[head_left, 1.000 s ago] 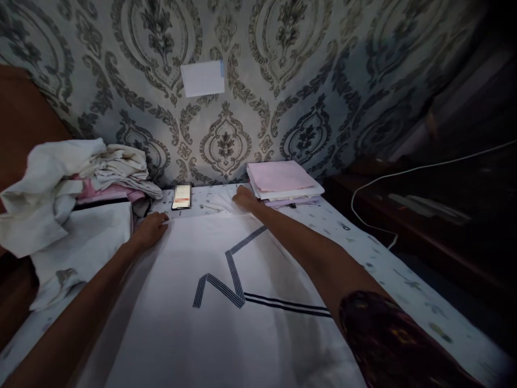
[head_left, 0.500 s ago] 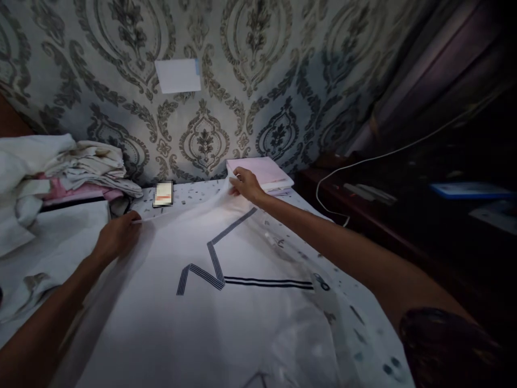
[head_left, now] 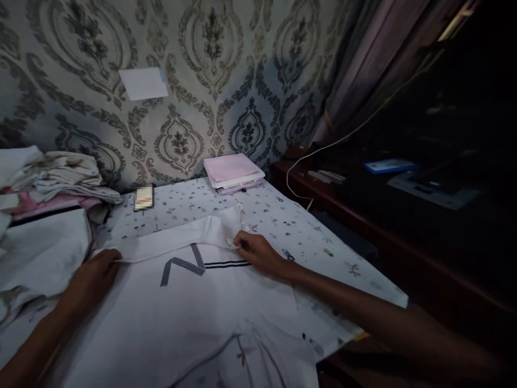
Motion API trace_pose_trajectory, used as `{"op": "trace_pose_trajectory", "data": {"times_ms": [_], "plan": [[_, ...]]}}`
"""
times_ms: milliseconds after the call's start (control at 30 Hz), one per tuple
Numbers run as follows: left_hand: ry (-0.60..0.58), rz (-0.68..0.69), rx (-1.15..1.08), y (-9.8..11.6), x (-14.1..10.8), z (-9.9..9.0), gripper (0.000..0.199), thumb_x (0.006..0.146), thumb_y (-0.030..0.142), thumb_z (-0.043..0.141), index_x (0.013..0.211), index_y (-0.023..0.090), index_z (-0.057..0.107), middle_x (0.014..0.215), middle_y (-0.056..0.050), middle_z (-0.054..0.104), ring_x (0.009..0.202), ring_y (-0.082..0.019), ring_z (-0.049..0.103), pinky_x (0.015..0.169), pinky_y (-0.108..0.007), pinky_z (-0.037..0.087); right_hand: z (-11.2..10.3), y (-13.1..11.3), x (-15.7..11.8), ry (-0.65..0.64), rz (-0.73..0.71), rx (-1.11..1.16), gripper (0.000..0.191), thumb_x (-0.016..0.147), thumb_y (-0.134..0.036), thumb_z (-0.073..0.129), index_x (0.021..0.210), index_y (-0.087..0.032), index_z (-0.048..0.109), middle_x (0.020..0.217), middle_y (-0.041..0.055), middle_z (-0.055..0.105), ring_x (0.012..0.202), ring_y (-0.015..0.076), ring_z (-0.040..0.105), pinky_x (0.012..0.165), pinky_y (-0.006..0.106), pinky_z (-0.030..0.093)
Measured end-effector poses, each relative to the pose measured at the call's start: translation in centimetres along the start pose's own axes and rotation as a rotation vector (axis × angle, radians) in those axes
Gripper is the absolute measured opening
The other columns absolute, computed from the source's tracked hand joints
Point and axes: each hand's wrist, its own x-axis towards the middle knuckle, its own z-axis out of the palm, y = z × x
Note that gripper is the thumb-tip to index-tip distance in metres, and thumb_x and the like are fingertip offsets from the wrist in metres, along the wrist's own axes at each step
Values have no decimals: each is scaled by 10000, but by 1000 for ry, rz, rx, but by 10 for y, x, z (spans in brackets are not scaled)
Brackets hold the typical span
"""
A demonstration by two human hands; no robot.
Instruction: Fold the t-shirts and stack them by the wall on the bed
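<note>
A white garment (head_left: 161, 318) with dark striped bands lies spread over a patterned white cloth surface (head_left: 291, 226). Its far edge is folded over toward me, so a white strip crosses the upper part of the stripes. At the left end of that fold, my left hand (head_left: 99, 272) is closed on the fabric. My right hand (head_left: 256, 250) pinches the right end of the fold, beside the double dark line. Both hands touch only the garment.
Crumpled clothes (head_left: 68, 178) are piled at the left. Folded pink and white cloths (head_left: 234, 170) lie near the wall, with a small card-like item (head_left: 144, 198) left of them. A white cable (head_left: 299, 159) runs over the dark red furniture (head_left: 343, 199) at the right.
My right hand has come down toward me, folding the garment's far edge over part of the stripes. My left hand has moved slightly lower. The view has shifted to the right.
</note>
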Motion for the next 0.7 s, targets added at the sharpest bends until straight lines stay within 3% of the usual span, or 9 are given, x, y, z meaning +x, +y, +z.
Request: {"op": "trace_pose_trajectory", "data": {"times_ms": [100, 267, 400, 500, 567, 633, 700], "plan": [[24, -5, -18, 3, -1, -1, 334, 873, 405, 339, 921, 237, 623, 1033, -92, 727, 920, -277, 690, 827, -389, 530, 4, 3, -7, 42, 14, -1, 173, 787, -136, 484, 914, -222, 567, 747, -32, 564, 675, 138, 524, 662, 257, 416], [21, -2, -23, 5, -4, -1, 295, 855, 405, 349, 889, 273, 610, 998, -66, 735, 907, -303, 698, 802, -414, 548, 4, 8, -2, 32, 54, 27, 537, 766, -128, 569, 1294, -219, 545, 860, -13, 639, 726, 148, 582, 684, 273, 467], [8, 54, 6, 0, -5, 2, 307, 853, 397, 357, 895, 268, 632, 1045, -88, 729, 947, -309, 697, 814, -414, 549, -11, 7, -1, -164, 35, 134, 396, 759, -159, 643, 1151, -188, 687, 925, 22, 696, 842, 168, 657, 742, 278, 509], [-27, 111, 23, -8, -5, 4, 347, 878, 406, 346, 941, 261, 655, 1088, -106, 717, 987, -303, 694, 847, -416, 549, -35, -1, -2, -354, 38, 164, 225, 825, -315, 684, 987, -180, 762, 898, 34, 732, 845, 177, 673, 745, 273, 515], [-67, 134, 32, -15, -5, 4, 349, 897, 425, 359, 970, 278, 666, 1103, -77, 717, 992, -285, 698, 846, -403, 557, -50, -3, 3, -418, 85, 193, 298, 889, -430, 627, 909, -172, 775, 845, 42, 743, 814, 177, 683, 715, 263, 515], [-95, 137, 29, -20, -3, 4, 333, 901, 448, 393, 993, 300, 677, 1118, -40, 725, 989, -272, 703, 849, -396, 564, -59, 1, 16, -335, 163, 166, 365, 938, -460, 551, 926, -166, 766, 845, 51, 749, 774, 169, 697, 663, 247, 513], [-120, 132, 21, -23, -1, 4, 330, 898, 453, 419, 1022, 304, 686, 1119, -28, 735, 985, -265, 707, 868, -392, 562, -62, 13, 38, -116, 269, 8, 331, 959, -409, 519, 1017, -173, 743, 930, 53, 754, 752, 151, 703, 643, 234, 509]]}}
